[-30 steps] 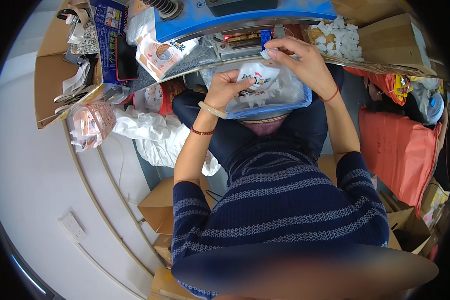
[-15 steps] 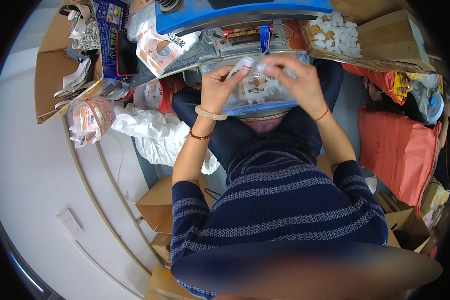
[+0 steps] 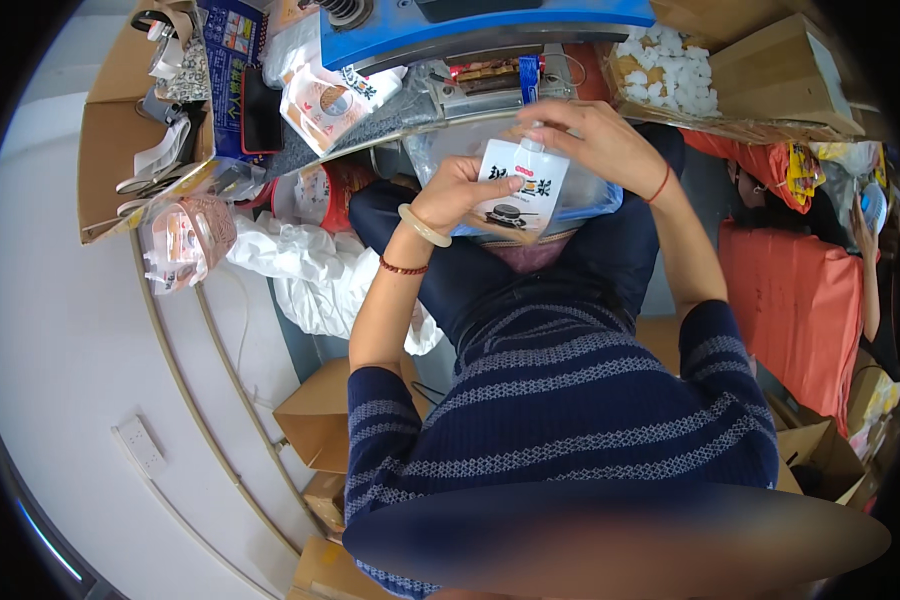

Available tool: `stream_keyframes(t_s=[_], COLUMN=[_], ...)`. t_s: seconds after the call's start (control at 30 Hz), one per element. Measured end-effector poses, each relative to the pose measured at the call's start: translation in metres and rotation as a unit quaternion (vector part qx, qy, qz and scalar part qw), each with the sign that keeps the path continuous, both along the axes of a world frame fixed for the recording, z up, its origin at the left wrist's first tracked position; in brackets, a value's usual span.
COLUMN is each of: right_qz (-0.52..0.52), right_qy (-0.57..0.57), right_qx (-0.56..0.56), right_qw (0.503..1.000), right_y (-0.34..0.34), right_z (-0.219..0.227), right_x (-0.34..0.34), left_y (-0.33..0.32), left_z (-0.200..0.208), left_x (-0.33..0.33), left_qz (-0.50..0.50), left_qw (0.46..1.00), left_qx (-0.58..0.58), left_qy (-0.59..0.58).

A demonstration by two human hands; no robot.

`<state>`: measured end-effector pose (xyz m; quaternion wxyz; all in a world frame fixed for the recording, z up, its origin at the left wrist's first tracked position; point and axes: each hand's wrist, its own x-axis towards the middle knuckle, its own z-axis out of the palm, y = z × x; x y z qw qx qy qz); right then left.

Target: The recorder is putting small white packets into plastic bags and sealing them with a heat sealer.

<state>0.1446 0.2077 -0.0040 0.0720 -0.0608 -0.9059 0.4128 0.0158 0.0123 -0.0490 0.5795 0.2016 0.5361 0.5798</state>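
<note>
My left hand grips a flat white spouted pouch by its left side, thumb across the front. The pouch has dark lettering and a picture of a dark pan low on its face. Over its top, my right hand has its fingers bent together around the spout. Whether a cap is between those fingers I cannot make out. Behind and below the pouch, a clear plastic bag with a blue edge lies across my lap. More printed pouches rest on the bench to the left.
A blue machine stands at the far side. Small white caps fill a cardboard box at the far right. A dark phone lies left, near a cardboard box. At the right edge, another person's arm shows beside an orange-red sack.
The pouch now faces up, upright in my left hand, which has shifted slightly right. My right hand has closed in over the spout. Another person's arm has appeared at the right edge.
</note>
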Motion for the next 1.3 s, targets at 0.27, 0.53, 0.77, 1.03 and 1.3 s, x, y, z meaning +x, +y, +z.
stream_keyframes(t_s=[0.27, 0.53, 0.77, 1.03, 1.3], right_qz=[-0.240, -0.243, -0.304, -0.373, -0.155], right_qy=[0.164, -0.084, 0.054, 0.086, 0.110], right_qx=[-0.028, 0.312, 0.214, -0.007, -0.161], right_qw=[0.956, 0.915, 0.927, 0.924, 0.969], right_y=[0.025, 0.115, 0.113, 0.064, -0.046], right_z=[-0.007, -0.050, -0.048, -0.011, 0.014], right_x=[0.023, 0.023, 0.024, 0.043, 0.013], left_y=[0.048, 0.056, 0.000, -0.056, -0.040], left_z=[-0.015, -0.016, -0.013, -0.052, 0.013], left_x=[-0.046, -0.046, -0.106, -0.088, -0.038], left_qz=[0.096, 0.087, 0.323, 0.191, 0.264], left_qw=[0.974, 0.993, 0.724, 0.593, 0.911], left_qx=[0.038, 0.003, -0.007, 0.000, 0.003], left_qy=[-0.203, -0.080, 0.609, 0.782, 0.316])
